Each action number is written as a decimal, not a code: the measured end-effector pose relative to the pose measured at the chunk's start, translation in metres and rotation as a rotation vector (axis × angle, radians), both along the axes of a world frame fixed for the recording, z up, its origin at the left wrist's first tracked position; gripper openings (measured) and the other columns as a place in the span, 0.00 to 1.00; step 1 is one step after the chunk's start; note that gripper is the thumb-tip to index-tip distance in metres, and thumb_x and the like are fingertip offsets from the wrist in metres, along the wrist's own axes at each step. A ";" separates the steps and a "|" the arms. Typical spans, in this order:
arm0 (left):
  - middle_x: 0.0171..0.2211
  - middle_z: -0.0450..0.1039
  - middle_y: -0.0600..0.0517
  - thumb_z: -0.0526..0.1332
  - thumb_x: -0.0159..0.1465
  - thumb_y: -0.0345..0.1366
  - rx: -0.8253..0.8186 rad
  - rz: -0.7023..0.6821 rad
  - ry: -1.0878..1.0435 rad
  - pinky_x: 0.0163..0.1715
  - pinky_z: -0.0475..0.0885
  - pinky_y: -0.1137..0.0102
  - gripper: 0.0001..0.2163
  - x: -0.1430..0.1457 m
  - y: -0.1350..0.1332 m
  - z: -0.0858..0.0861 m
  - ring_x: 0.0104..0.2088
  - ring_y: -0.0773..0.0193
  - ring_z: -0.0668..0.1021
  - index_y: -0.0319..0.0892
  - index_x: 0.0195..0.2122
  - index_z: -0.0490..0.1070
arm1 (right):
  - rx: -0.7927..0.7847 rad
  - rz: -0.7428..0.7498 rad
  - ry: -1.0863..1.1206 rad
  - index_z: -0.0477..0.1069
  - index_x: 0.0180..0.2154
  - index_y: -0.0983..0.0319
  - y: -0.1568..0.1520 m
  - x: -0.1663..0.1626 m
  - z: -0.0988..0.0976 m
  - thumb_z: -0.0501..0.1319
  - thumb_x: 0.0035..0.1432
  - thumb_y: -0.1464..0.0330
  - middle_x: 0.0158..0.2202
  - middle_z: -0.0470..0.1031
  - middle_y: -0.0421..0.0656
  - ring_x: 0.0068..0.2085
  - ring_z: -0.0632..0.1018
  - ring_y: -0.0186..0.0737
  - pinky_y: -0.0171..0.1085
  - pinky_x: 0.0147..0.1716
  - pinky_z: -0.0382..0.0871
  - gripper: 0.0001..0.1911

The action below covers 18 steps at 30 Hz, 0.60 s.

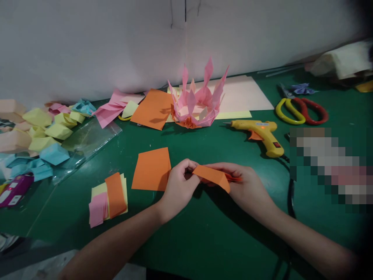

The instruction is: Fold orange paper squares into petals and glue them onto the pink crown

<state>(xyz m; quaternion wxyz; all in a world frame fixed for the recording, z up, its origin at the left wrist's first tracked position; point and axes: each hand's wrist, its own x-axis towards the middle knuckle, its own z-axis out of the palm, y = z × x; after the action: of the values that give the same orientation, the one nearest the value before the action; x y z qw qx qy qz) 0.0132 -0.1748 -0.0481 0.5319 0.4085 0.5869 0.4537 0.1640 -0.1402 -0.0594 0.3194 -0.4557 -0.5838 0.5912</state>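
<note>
Holding a narrow folded orange paper strip [212, 174] between 2 hands at mid-view, just above a glossy green tabletop [186, 241]. Pinching the strip's left end between thumb and bent fingers of the left hand [179, 188]. Gripping the right part from behind with the curled right hand [247, 184], close to more orange folded edges near the palm; cannot tell the exact placing of the hidden fingertips. Flat on the tabletop just left of the left hand, and partly behind it in view, 1 orange four-sided paper sheet [151, 169]. Farther left, a small stack of yellow, pink and orange paper pieces [117, 196]. Beyond the hands, near the wall, a pink folded-paper crown [190, 101] with tall pointed tips and orange folds at its front base. Behind and right of that, a large pale pink paper sheet [247, 93]. On the right, a yellow glue gun [264, 132] with an orange trigger, nose toward the left; beyond it, scissors [301, 111] with 1 yellow and 1 red handle. Far left, a heap of yellow, peach and blue folded paper pieces [37, 130] beside a clear plastic bag [90, 146].
</note>
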 end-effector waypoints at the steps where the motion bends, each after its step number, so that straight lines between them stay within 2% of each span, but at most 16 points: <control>1: 0.26 0.67 0.55 0.58 0.56 0.31 -0.001 -0.007 0.001 0.24 0.65 0.74 0.05 0.000 0.000 0.000 0.25 0.70 0.71 0.40 0.24 0.63 | -0.011 0.000 0.012 0.79 0.33 0.58 0.000 0.000 0.000 0.64 0.43 0.72 0.34 0.81 0.42 0.35 0.81 0.42 0.37 0.36 0.75 0.12; 8: 0.29 0.70 0.54 0.59 0.55 0.29 0.047 -0.022 0.031 0.30 0.69 0.73 0.02 -0.001 -0.001 -0.003 0.30 0.68 0.74 0.41 0.29 0.65 | -0.137 0.007 0.084 0.78 0.29 0.60 -0.001 0.000 0.003 0.66 0.38 0.72 0.29 0.81 0.42 0.30 0.79 0.39 0.33 0.30 0.73 0.10; 11: 0.32 0.71 0.52 0.59 0.54 0.27 0.091 0.007 0.054 0.32 0.70 0.72 0.05 -0.001 -0.001 -0.004 0.34 0.67 0.75 0.41 0.33 0.68 | -0.153 0.025 0.093 0.78 0.29 0.60 0.000 0.000 0.004 0.67 0.38 0.70 0.29 0.80 0.43 0.30 0.79 0.39 0.34 0.31 0.73 0.09; 15: 0.34 0.71 0.50 0.60 0.52 0.28 0.154 0.086 0.029 0.35 0.71 0.70 0.03 0.000 0.000 -0.006 0.37 0.64 0.75 0.40 0.29 0.69 | -0.107 0.066 0.080 0.78 0.31 0.59 0.000 0.000 0.004 0.66 0.42 0.68 0.32 0.80 0.43 0.35 0.79 0.41 0.36 0.35 0.73 0.09; 18: 0.33 0.72 0.50 0.62 0.51 0.30 0.150 0.120 -0.004 0.35 0.71 0.70 0.03 0.000 0.001 -0.006 0.36 0.64 0.75 0.40 0.28 0.69 | -0.003 0.050 0.040 0.78 0.31 0.59 0.000 -0.001 0.005 0.64 0.45 0.67 0.34 0.78 0.44 0.37 0.78 0.41 0.36 0.34 0.72 0.08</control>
<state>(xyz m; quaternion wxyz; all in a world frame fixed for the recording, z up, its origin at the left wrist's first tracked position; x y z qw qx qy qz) 0.0133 -0.1735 -0.0541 0.4730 0.4104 0.5736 0.5281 0.1632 -0.1400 -0.0543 0.3154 -0.4296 -0.5876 0.6088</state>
